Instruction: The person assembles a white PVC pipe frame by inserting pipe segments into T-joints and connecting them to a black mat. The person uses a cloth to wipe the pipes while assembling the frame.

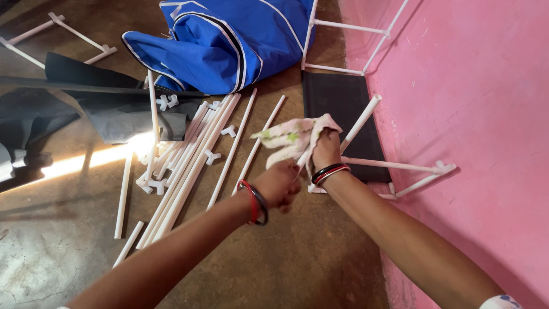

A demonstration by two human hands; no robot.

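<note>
Right hand [327,150] fingers hidden under cloth [291,140]; left hand [280,186] blurred, grip perhaps closed.

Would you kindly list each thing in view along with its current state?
Right hand: closed on the cloth, wrapped round a white tube.
Left hand: closed on the tube's lower end.
Cloth: crumpled.
White tube: tilted, held.
Loose tubes: lying unassembled on the floor.
Blue fabric cover: heaped, off the frame.
Connectors: scattered.

Pink wall [469,86] on right, worn brown concrete floor [274,257] w/ sunlight streak [86,161] at left.
</note>
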